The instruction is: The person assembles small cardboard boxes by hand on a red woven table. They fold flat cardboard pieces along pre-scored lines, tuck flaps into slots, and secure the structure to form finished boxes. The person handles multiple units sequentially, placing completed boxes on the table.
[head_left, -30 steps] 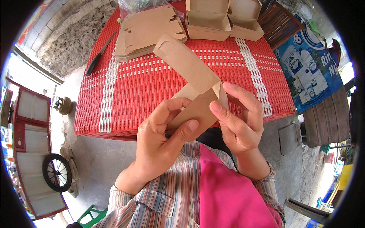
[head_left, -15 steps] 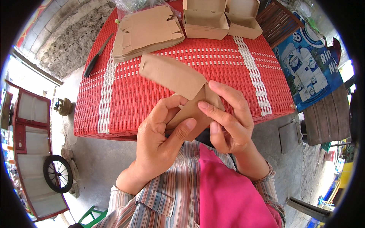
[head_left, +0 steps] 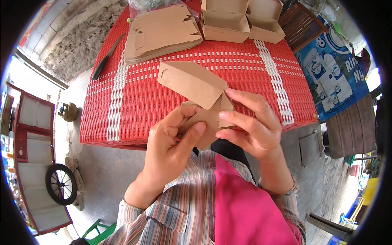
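Observation:
Between my hands, above the near edge of the red woven table, is a partly folded brown cardboard box. Its lid panel points up and to the left, while the lower panels are bent inward. My left hand grips the lower left side, thumb on top and fingers curled behind. On the other side, my right hand pinches the corner flaps with its fingertips. Part of the box is hidden behind my fingers.
A stack of flat brown cardboard blanks lies at the far left, near a black-handled knife. Folded open boxes stand at the far right. A plastic bag sits behind the stack. A wheeled cart stands left.
My right hand has shifted slightly right, its fingers now less curled at the corner flaps. The lid panel has tilted and moved slightly right. My left hand keeps its hold.

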The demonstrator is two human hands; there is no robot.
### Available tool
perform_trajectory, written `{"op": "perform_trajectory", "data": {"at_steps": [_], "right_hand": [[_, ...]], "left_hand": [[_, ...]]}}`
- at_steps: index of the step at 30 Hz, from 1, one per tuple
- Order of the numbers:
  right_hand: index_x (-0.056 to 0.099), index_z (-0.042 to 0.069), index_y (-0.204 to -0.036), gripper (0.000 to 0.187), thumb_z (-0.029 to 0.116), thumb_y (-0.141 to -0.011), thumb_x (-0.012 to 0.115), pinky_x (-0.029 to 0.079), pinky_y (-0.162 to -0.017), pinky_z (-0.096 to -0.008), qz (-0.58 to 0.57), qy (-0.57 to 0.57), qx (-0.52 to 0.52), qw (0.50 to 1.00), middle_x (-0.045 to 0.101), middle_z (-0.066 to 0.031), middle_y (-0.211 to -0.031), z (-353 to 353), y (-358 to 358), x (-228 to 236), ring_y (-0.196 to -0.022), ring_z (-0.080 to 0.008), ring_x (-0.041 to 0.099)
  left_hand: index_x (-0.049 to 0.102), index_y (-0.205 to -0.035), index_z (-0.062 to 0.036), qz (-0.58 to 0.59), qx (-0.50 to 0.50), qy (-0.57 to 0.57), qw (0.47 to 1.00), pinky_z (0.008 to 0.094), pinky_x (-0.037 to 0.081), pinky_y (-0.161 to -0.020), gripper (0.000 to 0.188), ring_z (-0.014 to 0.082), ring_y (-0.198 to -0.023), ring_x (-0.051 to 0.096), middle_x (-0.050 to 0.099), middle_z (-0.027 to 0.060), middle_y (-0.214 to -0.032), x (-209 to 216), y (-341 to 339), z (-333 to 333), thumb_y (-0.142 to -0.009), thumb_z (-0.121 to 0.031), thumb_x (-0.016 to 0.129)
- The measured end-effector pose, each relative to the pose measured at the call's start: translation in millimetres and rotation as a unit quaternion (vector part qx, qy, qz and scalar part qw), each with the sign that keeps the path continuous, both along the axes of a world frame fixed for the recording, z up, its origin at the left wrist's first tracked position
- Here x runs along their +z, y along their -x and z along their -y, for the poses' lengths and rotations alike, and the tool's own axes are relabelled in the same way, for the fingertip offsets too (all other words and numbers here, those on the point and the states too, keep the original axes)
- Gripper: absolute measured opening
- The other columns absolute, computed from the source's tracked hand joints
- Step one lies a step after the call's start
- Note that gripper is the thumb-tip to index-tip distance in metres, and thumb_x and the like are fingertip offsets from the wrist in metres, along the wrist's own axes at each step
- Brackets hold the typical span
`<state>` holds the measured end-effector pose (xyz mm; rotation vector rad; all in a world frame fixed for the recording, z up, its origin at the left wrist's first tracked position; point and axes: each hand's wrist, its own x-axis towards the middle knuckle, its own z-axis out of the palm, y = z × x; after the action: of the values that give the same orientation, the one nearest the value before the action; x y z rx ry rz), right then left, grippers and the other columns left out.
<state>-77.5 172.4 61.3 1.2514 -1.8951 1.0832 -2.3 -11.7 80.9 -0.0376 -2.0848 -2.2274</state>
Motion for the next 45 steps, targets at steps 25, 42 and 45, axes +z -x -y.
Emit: {"op": "perform_trajectory", "data": {"at_steps": [25, 42, 45], "right_hand": [[0.069, -0.001, -0.099, 0.024, 0.003, -0.075, 0.072, 0.062, -0.078, -0.0361, -0.137, -0.057, -0.053, 0.988, 0.063, -0.0203, -0.114, -4, -4, 18, -0.098, -0.0342, 0.068], [0.016, 0.001, -0.153, 0.067, -0.008, -0.095, 0.050, 0.047, -0.103, -0.0392, 0.335, 0.232, 0.118, 0.906, 0.056, -0.0242, -0.131, 22, -28, 4, -0.121, -0.0345, 0.057], [0.003, 0.010, -0.156, 0.089, -0.006, -0.089, 0.060, 0.047, -0.103, -0.0387, 0.377, 0.301, 0.176, 0.858, 0.040, -0.0218, -0.144, 25, -23, 10, -0.124, -0.0310, 0.055]], "left_hand": [[0.056, -0.113, 0.0075, -0.027, -0.027, -0.041, 0.998, 0.0195, 0.048, -0.071, 0.019, 0.0057, -0.084, 0.060, 0.067, 0.0065, -0.091, 17, -2, -3, -0.099, -0.005, 0.055], [0.039, -0.125, 0.0016, -0.069, -0.049, 0.000, 0.996, 0.0221, 0.047, -0.076, 0.025, 0.0082, -0.088, 0.058, 0.065, 0.0112, -0.096, 6, -5, -8, -0.102, -0.004, 0.047], [0.039, -0.124, 0.0011, -0.080, -0.034, -0.004, 0.996, 0.0236, 0.047, -0.081, 0.026, 0.0088, -0.094, 0.058, 0.065, 0.0120, -0.101, 8, -6, -7, -0.101, -0.004, 0.050]]}}
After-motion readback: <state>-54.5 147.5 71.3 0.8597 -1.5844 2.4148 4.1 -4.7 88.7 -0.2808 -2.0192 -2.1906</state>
